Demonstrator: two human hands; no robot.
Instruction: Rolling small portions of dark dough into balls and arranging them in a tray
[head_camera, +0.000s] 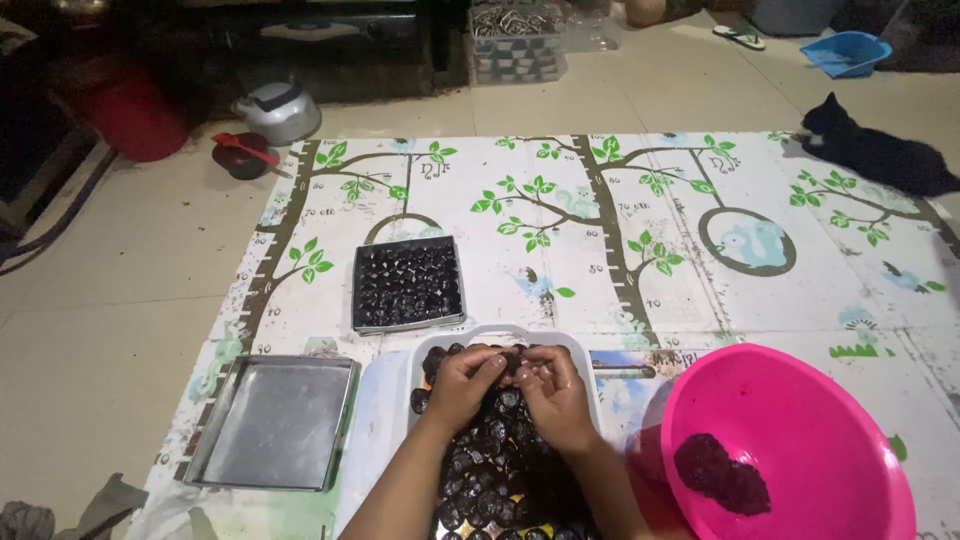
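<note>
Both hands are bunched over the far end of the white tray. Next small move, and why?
Probably set the dark piece pinched between the left hand and right hand down into the bare spot at the far end of the white tray. The tray's near rows are already packed with dark pieces, while the rim by the fingertips still shows white. What exactly the fingers hold is too small to tell.

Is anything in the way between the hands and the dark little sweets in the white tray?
No. Both the left hand and right hand already rest right on the sweets in the white tray, fingertips together, with nothing between them.
</note>
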